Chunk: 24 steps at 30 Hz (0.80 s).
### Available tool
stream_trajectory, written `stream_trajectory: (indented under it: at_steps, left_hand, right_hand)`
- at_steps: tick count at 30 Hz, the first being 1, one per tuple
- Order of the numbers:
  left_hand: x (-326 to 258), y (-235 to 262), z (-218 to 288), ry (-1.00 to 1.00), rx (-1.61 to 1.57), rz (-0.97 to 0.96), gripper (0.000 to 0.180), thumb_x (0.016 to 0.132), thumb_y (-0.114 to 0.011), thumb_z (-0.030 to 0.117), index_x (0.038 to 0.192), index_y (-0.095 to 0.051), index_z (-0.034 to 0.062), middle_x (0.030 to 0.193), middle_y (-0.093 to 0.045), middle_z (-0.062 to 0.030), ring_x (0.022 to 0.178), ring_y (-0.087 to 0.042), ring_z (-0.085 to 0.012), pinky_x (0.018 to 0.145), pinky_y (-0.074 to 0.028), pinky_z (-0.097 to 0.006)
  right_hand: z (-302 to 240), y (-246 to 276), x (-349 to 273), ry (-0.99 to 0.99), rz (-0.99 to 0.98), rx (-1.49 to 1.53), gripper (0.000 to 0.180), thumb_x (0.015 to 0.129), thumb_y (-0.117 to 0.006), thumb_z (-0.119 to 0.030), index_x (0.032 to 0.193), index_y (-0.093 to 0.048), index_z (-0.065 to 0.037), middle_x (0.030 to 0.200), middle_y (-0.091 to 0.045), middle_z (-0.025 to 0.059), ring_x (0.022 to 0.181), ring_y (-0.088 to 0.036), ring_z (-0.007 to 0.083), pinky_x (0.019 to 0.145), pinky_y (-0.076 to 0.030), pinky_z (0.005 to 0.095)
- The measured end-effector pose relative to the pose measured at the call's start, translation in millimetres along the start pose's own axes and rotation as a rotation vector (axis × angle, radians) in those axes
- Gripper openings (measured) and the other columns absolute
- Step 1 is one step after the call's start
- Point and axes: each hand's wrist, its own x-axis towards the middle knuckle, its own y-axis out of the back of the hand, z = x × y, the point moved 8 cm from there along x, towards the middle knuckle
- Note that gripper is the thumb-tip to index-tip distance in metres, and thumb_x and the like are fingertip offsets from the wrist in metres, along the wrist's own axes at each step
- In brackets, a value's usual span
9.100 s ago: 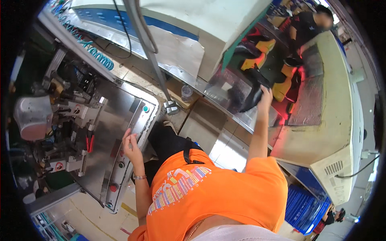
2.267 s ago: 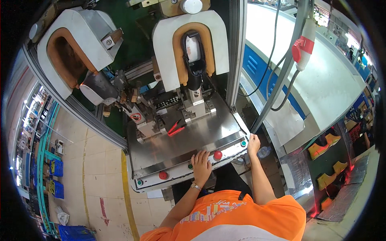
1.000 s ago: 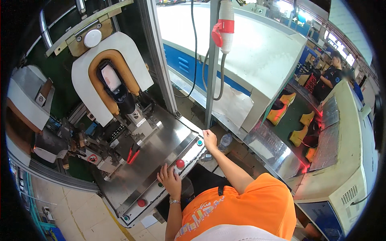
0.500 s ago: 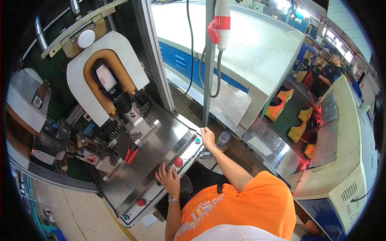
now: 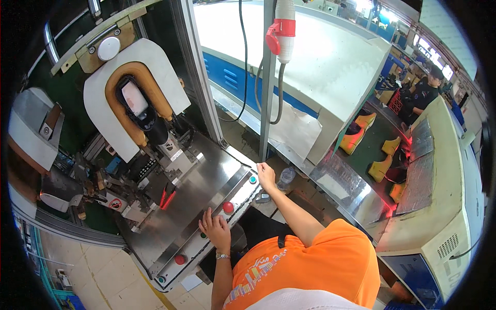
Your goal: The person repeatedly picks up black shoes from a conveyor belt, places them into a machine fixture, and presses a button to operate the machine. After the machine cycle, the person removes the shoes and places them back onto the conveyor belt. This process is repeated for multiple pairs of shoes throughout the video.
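Left hand (image 5: 217, 232) on control panel (image 5: 241, 194) — fingers (image 5: 208, 217) slightly apart; right hand (image 5: 265, 176) at panel's corner — can't tell grip.

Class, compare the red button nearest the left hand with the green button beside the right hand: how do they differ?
Size: the red button looks wider than the green button.
Place: the red button sits near the left hand; the green button is close to the right hand, nearer the panel's right end.
Shared: both are round and mounted on the same front panel.
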Motion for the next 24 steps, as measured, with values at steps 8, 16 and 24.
stream_trajectory:
  at_steps: [8,16,24]
  left_hand:
    - [0,3,2,0.010,-0.030,-0.007,0.014,0.079,-0.061,0.016,0.073,-0.051,0.0076,0.127,-0.050,-0.0089,0.119,-0.044,-0.0281,0.103,-0.025,-0.051]
    - [1,1,1,0.032,-0.015,-0.022,0.019,0.074,-0.062,0.013,0.066,-0.046,0.0092,0.127,-0.051,-0.0081,0.118,-0.045,-0.0272,0.103,-0.026,-0.049]
    - [2,0,5,-0.022,0.073,-0.021,0.017,0.076,-0.058,0.009,0.064,-0.045,0.0083,0.125,-0.052,-0.0077,0.118,-0.046,-0.0262,0.102,-0.028,-0.049]
  right_hand:
    - [4,-3,1,0.005,0.005,0.000,0.032,0.087,-0.051,-0.035,0.088,-0.064,-0.006,0.081,-0.063,0.0197,0.080,-0.061,0.0376,0.068,-0.045,0.0438]
    - [-1,1,0,-0.020,-0.002,-0.003,0.032,0.087,-0.051,-0.036,0.088,-0.063,-0.006,0.081,-0.062,0.0209,0.079,-0.060,0.0390,0.067,-0.045,0.0448]
    - [2,-6,-2,-0.030,-0.036,0.039,0.030,0.088,-0.051,-0.032,0.092,-0.062,-0.005,0.084,-0.063,0.0190,0.081,-0.060,0.0364,0.070,-0.046,0.0418]
